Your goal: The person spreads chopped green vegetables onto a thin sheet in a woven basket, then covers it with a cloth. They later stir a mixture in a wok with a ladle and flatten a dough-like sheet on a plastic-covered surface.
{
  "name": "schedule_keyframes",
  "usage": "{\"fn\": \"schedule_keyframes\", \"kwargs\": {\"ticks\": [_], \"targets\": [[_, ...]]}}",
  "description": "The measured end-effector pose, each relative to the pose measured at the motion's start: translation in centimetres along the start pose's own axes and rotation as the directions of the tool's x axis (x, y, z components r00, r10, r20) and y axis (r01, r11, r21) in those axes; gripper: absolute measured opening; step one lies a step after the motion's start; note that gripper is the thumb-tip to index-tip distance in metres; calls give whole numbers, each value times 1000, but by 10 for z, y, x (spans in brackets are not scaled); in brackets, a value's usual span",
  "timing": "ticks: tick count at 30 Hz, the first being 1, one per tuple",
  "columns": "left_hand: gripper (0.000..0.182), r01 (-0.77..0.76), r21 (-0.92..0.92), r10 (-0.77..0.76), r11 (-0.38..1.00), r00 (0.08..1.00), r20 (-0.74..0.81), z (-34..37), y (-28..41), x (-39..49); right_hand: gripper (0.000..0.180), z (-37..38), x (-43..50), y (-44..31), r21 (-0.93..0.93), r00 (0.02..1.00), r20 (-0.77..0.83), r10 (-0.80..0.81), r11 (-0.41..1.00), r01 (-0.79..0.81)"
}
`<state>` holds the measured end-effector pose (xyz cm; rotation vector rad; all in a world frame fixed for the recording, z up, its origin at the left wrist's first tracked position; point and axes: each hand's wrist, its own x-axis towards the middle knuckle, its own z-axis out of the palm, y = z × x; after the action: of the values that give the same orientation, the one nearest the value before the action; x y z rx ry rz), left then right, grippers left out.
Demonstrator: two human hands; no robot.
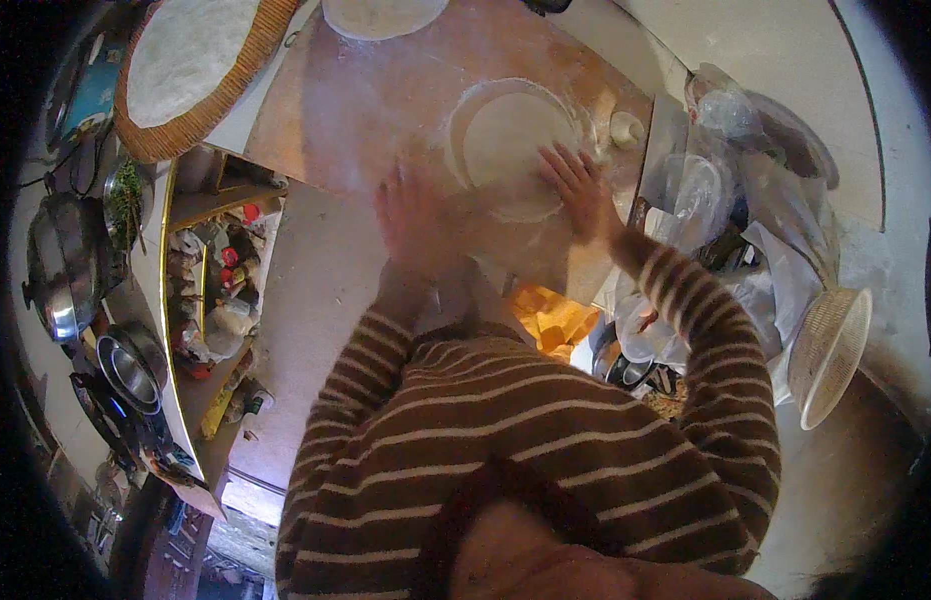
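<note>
A round, flat sheet of dough (518, 139) lies on a floured wooden board (360, 97). My right hand (578, 184) is at its right edge, palm down, with the fingers extended and apart. Blurred by motion, my left hand (409, 214) is to the left of the sheet, near the board's front edge. A faint brownish band (499, 199) spans the gap between the hands; it may be a rolling pin, but the blur hides whether the palms rest on it. A small pale lump, apparently dough (626, 129), sits at the board's right. Another round pale sheet (385, 13) lies at the far edge.
A woven basket (266, 45) with a white lining or filling stands at the far left. Below it are open shelves (225, 202) with packages, and metal pans (131, 371). Clear plastic bags (694, 195) crowd the right side, near a pale strainer basket (833, 360). An orange bag (555, 319) lies by the board's front.
</note>
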<state>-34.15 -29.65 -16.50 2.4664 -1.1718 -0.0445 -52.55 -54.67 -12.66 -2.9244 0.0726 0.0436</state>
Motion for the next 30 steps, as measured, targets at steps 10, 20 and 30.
{"fn": "schedule_keyframes", "kwargs": {"ticks": [10,20,30], "targets": [[78,-24,307,59,951,993,-103,27,-20,14,93,39,11,31,161,964,-264,23,987,20],[73,3,198,17,980,995,-98,9,-15,116,86,21,82,66,83,944,-287,160,986,-142],[81,-80,122,93,989,990,-105,17,-22,101,89,13,75,48,-42,975,-65,211,976,-214]]}}
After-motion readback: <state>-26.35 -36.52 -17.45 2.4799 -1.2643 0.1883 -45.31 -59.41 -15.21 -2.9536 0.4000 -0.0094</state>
